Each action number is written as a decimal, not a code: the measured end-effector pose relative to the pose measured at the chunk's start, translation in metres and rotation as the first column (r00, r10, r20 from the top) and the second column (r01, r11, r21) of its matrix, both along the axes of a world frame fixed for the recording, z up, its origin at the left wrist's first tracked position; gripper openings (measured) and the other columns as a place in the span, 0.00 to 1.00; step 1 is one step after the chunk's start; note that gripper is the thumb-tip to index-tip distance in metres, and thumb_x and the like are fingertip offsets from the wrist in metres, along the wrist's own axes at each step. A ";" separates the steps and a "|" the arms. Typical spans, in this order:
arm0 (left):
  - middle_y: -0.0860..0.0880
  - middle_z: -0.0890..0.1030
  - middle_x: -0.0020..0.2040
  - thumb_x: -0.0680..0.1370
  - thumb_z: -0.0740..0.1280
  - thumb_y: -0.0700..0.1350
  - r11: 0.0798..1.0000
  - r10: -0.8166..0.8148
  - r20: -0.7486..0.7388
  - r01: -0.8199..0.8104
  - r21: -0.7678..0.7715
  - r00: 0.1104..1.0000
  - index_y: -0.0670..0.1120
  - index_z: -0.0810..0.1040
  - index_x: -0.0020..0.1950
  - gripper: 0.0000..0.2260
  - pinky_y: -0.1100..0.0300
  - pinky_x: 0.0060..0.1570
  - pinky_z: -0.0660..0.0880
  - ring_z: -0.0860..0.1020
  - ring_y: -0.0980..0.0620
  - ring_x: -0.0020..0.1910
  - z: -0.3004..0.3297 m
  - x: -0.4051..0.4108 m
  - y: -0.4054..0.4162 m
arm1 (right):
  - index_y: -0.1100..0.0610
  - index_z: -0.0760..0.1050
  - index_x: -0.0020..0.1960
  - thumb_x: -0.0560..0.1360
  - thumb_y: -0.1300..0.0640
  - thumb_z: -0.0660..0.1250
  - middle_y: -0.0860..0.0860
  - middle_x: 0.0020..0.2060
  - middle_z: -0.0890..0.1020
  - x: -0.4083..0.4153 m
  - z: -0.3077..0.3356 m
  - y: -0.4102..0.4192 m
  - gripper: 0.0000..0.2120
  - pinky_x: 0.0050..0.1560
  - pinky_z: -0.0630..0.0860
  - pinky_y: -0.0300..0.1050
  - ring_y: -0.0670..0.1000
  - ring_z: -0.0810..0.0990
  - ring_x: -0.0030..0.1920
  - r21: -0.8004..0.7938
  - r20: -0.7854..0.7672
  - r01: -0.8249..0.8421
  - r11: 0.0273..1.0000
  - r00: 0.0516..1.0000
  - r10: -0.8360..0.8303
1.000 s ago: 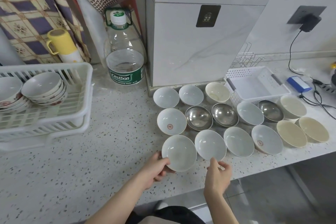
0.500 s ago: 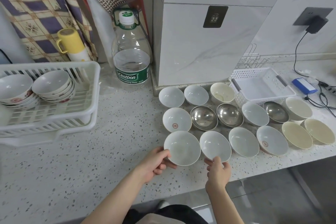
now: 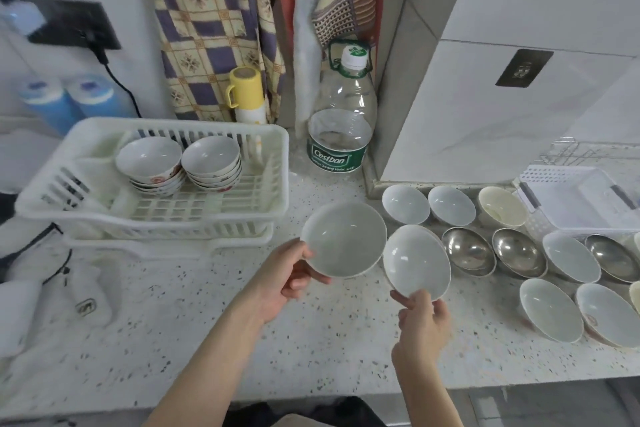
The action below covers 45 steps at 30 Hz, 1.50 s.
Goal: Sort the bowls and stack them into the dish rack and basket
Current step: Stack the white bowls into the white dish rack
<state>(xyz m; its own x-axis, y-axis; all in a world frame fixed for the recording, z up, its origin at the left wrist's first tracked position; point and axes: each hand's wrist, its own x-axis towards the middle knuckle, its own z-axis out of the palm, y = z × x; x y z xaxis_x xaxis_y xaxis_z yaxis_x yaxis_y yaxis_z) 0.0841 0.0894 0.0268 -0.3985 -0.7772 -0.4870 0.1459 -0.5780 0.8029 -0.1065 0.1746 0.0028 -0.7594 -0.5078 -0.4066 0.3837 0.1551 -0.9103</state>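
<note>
Head view: left hand [image 3: 280, 282] fingers pinch rim of wide pale-grey ceramic bowl [image 3: 344, 239]; right hand [image 3: 420, 322] fingers pinch tilted white ceramic bowl [image 3: 416, 262]. Both above speckled worktop [image 3: 207, 322], near white plastic dish rack [image 3: 221, 211]. Risk: rims clash, thin edge-grips slip.

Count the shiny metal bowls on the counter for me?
3, all in one row right of the held bowls: first metal bowl, second metal bowl, and third metal bowl near the frame edge. More could lie beyond it.
</note>
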 end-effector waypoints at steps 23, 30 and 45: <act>0.40 0.84 0.35 0.77 0.62 0.43 0.744 0.664 -0.015 -0.662 -0.096 0.748 0.43 0.75 0.54 0.08 0.68 0.16 0.57 0.62 0.58 0.18 0.037 0.304 -0.043 | 0.67 0.73 0.43 0.69 0.64 0.60 0.63 0.27 0.82 0.240 0.085 -0.197 0.07 0.18 0.55 0.34 0.47 0.58 0.16 0.412 -0.041 -0.816 0.406 0.428 0.903; 0.39 0.84 0.35 0.77 0.62 0.42 0.759 0.647 -0.026 -0.647 -0.079 0.762 0.44 0.76 0.54 0.08 0.68 0.16 0.57 0.62 0.58 0.18 0.039 0.323 -0.054 | 0.67 0.71 0.53 0.72 0.66 0.57 0.64 0.28 0.82 0.257 0.063 -0.236 0.11 0.17 0.61 0.34 0.48 0.73 0.17 0.439 0.163 -0.849 0.295 0.398 0.903; 0.38 0.84 0.36 0.76 0.63 0.42 0.820 0.570 0.030 -0.566 -0.091 0.821 0.44 0.76 0.53 0.07 0.67 0.15 0.58 0.62 0.58 0.18 0.031 0.324 -0.087 | 0.71 0.73 0.61 0.75 0.66 0.56 0.62 0.32 0.82 0.271 0.035 -0.251 0.18 0.17 0.58 0.34 0.45 0.63 0.16 0.526 0.246 -0.838 0.144 0.312 0.918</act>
<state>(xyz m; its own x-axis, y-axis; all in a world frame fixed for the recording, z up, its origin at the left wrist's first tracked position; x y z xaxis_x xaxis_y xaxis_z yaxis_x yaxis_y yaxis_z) 0.4079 0.0029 0.0577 0.1495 -0.8922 -0.4263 0.3859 -0.3443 0.8559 0.1647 -0.0760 0.0380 0.0069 -0.6197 -0.7848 -0.4175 0.7114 -0.5653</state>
